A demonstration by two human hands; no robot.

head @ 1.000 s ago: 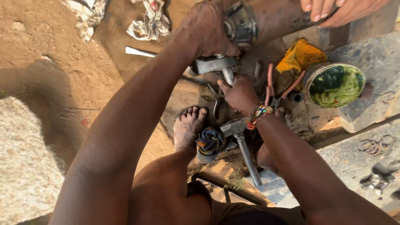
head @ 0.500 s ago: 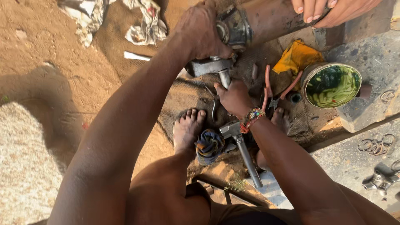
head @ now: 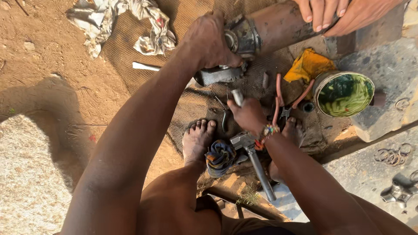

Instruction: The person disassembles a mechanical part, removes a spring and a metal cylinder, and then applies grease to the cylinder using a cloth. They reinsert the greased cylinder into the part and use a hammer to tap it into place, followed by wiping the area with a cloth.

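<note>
Left hand (head: 209,41) clamped over the yoke end (head: 241,37) of the rusty drive shaft (head: 278,26), fingers curled tight round the metal collar, a grey steel fitting (head: 217,75) hanging just below the palm. Right hand (head: 249,115) closed in a fist on a short metal rod (head: 237,96), tip aimed up at that joint, well short of touching. Shaft lying across the woven mat (head: 191,100) at the top of view, far end steadied by another person's hands (head: 337,13).

Judging by that, a drive-in or drive-out step on the joint. To do it well:
- Keep the left grip firm and low on the collar — thumb clear of the rod's line.
- Set the rod square to the fitting before any force; a skewed tip would likely slip off the round surface.
- Rely on the helper's hold to stop the shaft rolling.
- Mind both bare feet (head: 198,139) — close under the work.

Hammer (head: 252,156) on the ground by the right wrist, red-handled pliers (head: 285,98) just beside the fist, open tin of green grease (head: 344,93) near, on the stone edge.
</note>
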